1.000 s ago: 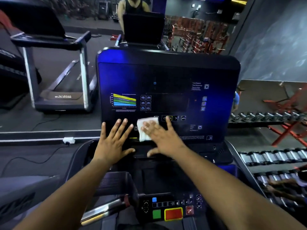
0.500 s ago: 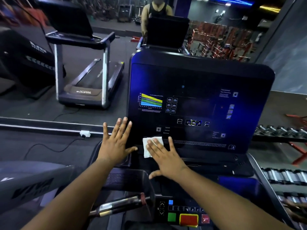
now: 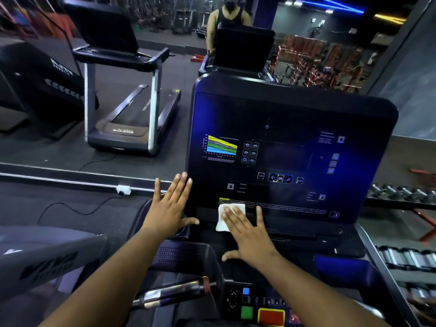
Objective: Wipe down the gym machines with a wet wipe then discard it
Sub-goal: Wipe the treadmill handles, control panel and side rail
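Observation:
The treadmill console (image 3: 295, 128) fills the middle of the view, a dark glossy panel with a coloured chart and small buttons. A white wet wipe (image 3: 225, 215) lies flat against its lower edge. My right hand (image 3: 250, 234) presses the wipe with straight, spread fingers that cover its right part. My left hand (image 3: 168, 208) rests flat with straight fingers on the console's lower left corner, a little left of the wipe and apart from it.
Below my hands sit a chrome handlebar (image 3: 172, 295) and a keypad with a green button (image 3: 247, 312) and a red button (image 3: 271, 316). A mirror ahead reflects another treadmill (image 3: 127, 109) and a person (image 3: 227, 20). Dumbbell racks (image 3: 405, 258) stand at the right.
My right hand has slid the wipe down from the mid-lower screen to the console's bottom edge. My left hand kept its flat rest on the left corner. The camera swung left.

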### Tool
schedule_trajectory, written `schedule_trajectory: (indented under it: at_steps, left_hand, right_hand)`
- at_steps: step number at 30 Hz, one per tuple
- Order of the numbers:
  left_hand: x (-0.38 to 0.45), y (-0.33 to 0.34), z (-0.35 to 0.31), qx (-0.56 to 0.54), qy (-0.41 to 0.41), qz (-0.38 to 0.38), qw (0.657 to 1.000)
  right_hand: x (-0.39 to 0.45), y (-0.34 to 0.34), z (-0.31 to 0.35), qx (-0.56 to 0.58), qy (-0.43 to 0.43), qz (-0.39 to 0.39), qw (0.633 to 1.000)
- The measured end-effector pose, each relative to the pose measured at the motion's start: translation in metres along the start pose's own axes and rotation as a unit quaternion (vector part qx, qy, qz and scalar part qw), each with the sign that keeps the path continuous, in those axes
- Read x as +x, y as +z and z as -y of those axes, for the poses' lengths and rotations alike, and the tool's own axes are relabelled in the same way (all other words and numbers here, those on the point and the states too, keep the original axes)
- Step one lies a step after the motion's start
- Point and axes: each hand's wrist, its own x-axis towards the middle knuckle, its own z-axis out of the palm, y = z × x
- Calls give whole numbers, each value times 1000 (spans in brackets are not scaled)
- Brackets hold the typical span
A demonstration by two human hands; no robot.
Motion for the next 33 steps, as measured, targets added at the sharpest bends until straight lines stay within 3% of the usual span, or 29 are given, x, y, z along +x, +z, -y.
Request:
schedule_trajectory:
  at_steps: [6, 9, 12, 17, 21, 25, 30, 33]
  left_hand:
    - [-3, -5, 3, -64, 1, -38, 997]
    - [-4, -8, 9, -72, 18, -49, 996]
    - [-3, -11, 14, -63, 26, -50, 996]
    - [6, -21, 14, -56, -2, -64, 996]
    - [13, -27, 13, -55, -9, -64, 996]
    - [14, -22, 13, -43, -8, -65, 997]
    - [12, -15, 17, -3, 47, -65, 997]
    - [13, -13, 17, 11, 47, -63, 997]
  right_hand:
    - [19, -16, 26, -32, -66, 28, 997]
    - [47, -39, 35, -86, -129, -4, 988]
    - [78, -77, 26, -133, -133, -60, 980]
    - [120, -172, -30, -127, -23, -199, 971]
    - [135, -219, -57, -48, 98, -246, 963]
    - [118, -168, -26, -60, 40, -233, 970]
    - [65, -57, 1, -108, -86, -79, 987]
    - [54, -52, -22, -168, -142, -45, 974]
